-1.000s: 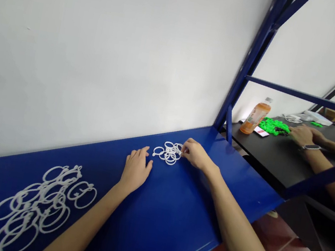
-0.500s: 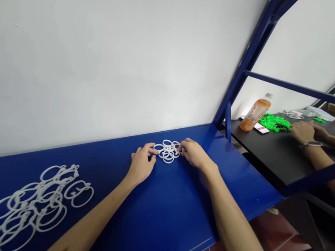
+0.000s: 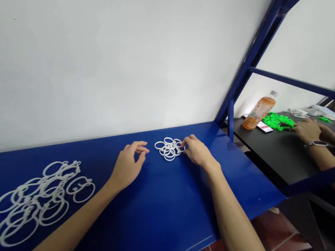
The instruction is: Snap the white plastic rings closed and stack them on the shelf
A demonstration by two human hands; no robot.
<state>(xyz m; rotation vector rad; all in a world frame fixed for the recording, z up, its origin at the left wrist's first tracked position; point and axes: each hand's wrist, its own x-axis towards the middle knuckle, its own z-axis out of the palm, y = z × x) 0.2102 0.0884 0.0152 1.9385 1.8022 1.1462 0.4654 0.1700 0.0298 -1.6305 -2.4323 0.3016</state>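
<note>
A small cluster of white plastic rings (image 3: 168, 155) lies flat on the blue tabletop (image 3: 152, 209), near the wall. My right hand (image 3: 198, 151) is at the right side of this cluster, its fingers curled and pinching the edge of the rightmost ring. My left hand (image 3: 128, 163) hovers just left of the cluster, apart from it, fingers extended and holding nothing. To the left of my left forearm lies a larger spread of overlapping white rings (image 3: 37, 220), some joined in pairs.
A blue metal frame (image 3: 245, 70) rises at the table's right end. Beyond it, a black table (image 3: 266, 153) bears an orange drink bottle (image 3: 259, 112), a phone (image 3: 264, 127) and green pieces (image 3: 277, 119). A co-worker's hands (image 3: 309, 131) are over there.
My left hand has pulled back to the left, away from the small ring cluster. My right hand stays at the cluster's right edge. The view has shifted slightly.
</note>
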